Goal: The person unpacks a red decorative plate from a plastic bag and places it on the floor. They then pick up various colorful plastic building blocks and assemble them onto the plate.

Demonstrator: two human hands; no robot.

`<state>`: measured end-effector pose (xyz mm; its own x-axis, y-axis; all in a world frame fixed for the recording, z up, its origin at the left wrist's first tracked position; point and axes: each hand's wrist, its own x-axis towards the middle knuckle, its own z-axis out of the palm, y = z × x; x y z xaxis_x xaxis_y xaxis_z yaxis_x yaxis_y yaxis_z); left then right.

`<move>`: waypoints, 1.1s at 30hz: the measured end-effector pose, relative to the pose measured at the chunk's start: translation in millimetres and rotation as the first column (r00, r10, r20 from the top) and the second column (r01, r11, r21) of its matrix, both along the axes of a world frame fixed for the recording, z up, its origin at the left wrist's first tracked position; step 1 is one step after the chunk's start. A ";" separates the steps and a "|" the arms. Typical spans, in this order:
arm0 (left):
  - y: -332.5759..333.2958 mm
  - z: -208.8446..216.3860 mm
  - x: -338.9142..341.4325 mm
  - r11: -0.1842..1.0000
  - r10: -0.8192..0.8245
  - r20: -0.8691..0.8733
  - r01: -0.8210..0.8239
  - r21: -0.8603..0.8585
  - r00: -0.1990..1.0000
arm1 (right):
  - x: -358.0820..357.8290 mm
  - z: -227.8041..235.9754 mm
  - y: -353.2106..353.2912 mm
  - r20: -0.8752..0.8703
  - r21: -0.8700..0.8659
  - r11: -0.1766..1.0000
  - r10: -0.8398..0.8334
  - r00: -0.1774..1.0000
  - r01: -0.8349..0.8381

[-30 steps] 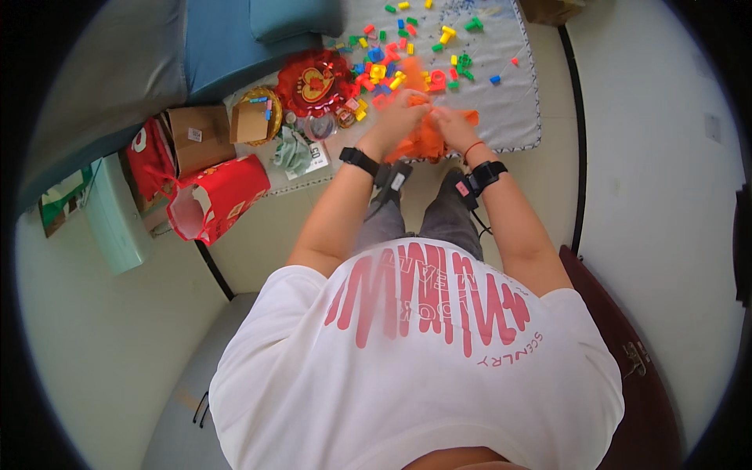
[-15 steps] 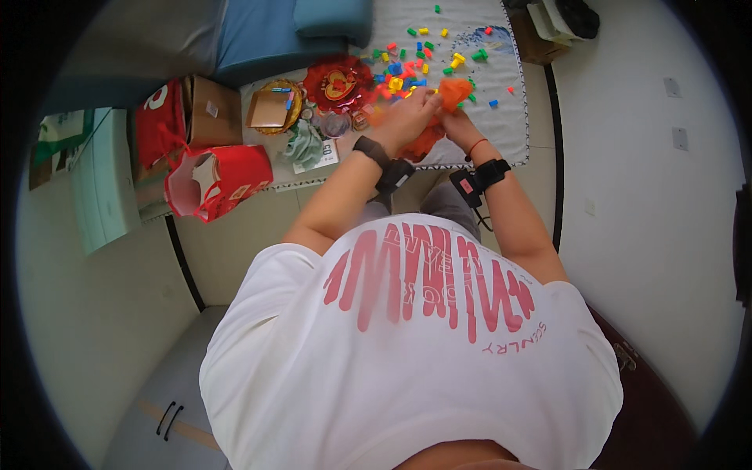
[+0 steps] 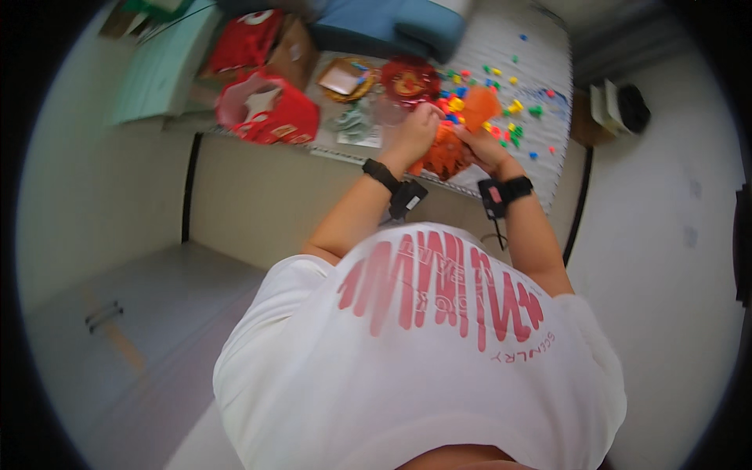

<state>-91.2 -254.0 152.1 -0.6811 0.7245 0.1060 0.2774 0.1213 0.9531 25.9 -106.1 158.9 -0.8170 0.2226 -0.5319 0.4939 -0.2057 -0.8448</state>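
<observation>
A cloth-covered table (image 3: pixel 495 35) comes largest, w/ a red paper carrier bag (image 3: pixel 276 121) seen at its left end. Over the table's near edge, an orange bag (image 3: pixel 446 153) is held; it looks thin & crumpled, but mesh vs. film can't be told, nor any contents. It's judged light, limp, prob. easily snagged or torn if yanked, & a bit slippery if film. Best gripped at the bunched neck, w/ the loose lower part supported from below. Farther back, a red dish (image 3: pixel 390 74) is seen. By the R hand (image 3: pixel 487 153) the neck is gripped, fingers closed; the L hand (image 3: pixel 421 133) is poised just beside, fingers curled, grip can't be told. Smallest: toy blocks (image 3: pixel 515 106), scattered beyond.
</observation>
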 end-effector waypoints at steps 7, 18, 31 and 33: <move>-92.3 1.9 58.0 0.980 0.020 0.054 -0.009 -0.198 0.998 | 13.0 11.9 -64.5 -0.146 -0.374 0.908 0.145 0.979 -0.190; -201.0 27.7 21.8 0.928 0.354 -0.105 -0.363 -0.087 0.929 | -55.8 64.6 -171.6 -0.291 -0.042 0.846 0.498 0.817 -0.531; -345.4 91.8 -110.7 0.858 0.513 0.112 -0.509 -0.066 0.851 | -207.3 78.2 -338.7 -0.625 0.569 0.819 0.488 0.609 -0.073; -366.6 100.5 -138.0 0.873 0.456 0.262 -0.485 0.054 0.850 | -231.6 92.0 -357.6 -0.582 0.509 0.848 0.464 0.668 -0.146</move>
